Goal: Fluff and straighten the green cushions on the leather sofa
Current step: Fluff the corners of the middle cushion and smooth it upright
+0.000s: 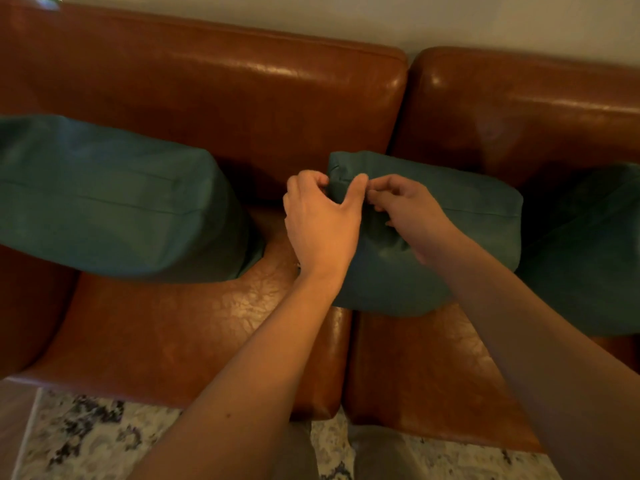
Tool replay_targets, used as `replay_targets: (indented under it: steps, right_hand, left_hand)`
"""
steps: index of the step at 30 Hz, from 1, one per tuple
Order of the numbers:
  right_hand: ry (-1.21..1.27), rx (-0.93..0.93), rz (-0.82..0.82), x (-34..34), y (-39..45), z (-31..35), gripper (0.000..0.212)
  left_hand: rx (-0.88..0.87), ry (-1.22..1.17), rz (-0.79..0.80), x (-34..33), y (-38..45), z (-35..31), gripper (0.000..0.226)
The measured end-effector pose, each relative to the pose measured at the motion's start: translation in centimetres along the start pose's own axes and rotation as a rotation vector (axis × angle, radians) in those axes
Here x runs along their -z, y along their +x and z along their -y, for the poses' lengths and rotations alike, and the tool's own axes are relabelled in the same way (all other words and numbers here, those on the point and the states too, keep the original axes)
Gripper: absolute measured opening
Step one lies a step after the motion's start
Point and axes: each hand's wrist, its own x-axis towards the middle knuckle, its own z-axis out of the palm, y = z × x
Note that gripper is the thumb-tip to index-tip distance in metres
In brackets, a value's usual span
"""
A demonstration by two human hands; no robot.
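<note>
Three green cushions lean against the back of a brown leather sofa (214, 98). The middle cushion (467, 220) stands over the gap between two seat pads. My left hand (322, 220) grips its upper left corner, thumb on the front and fingers curled over the top. My right hand (408, 213) pinches the fabric of the same cushion right beside the left thumb. The left cushion (110, 202) is large and lies apart from both hands. The right cushion (588, 251) is partly cut off by the frame edge.
The sofa's seat pads (194, 334) lie below the cushions, with a seam between them. A patterned light rug (90, 441) covers the floor in front. A pale wall (346, 15) runs behind the sofa back.
</note>
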Motion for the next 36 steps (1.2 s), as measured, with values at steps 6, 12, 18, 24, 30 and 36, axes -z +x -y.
replay_targets:
  steps: [6,12,18,24,30,36]
  right_hand:
    - [-0.262,0.298,-0.146,-0.3,1.2,1.9,0.019]
    - [-0.722,0.531,0.114,-0.4,3.3,4.0,0.037]
    - [-0.646,0.549,0.023,-0.7,3.4,3.2,0.025]
    - [-0.556,0.438,-0.245,2.4,1.3,-0.5,0.023]
    - [-0.530,0.247,-0.537,8.6,-1.9,-6.7,0.026]
    - [-0.068,-0.001,-0.774,13.8,-3.1,-11.4,0.026]
  left_hand:
    - [-0.036,0.029,0.010,0.3,0.3,0.3,0.020]
    - [-0.067,0.005,0.006,0.3,0.3,0.9,0.015]
    - [-0.195,0.088,0.008,0.8,1.2,1.7,0.018]
    - [-0.185,0.102,-0.024,0.4,0.7,1.8,0.028]
    - [-0.366,0.144,0.022,-0.4,-3.1,1.3,0.021]
    - [-0.701,0.239,0.277,-3.8,-6.7,-1.1,0.010]
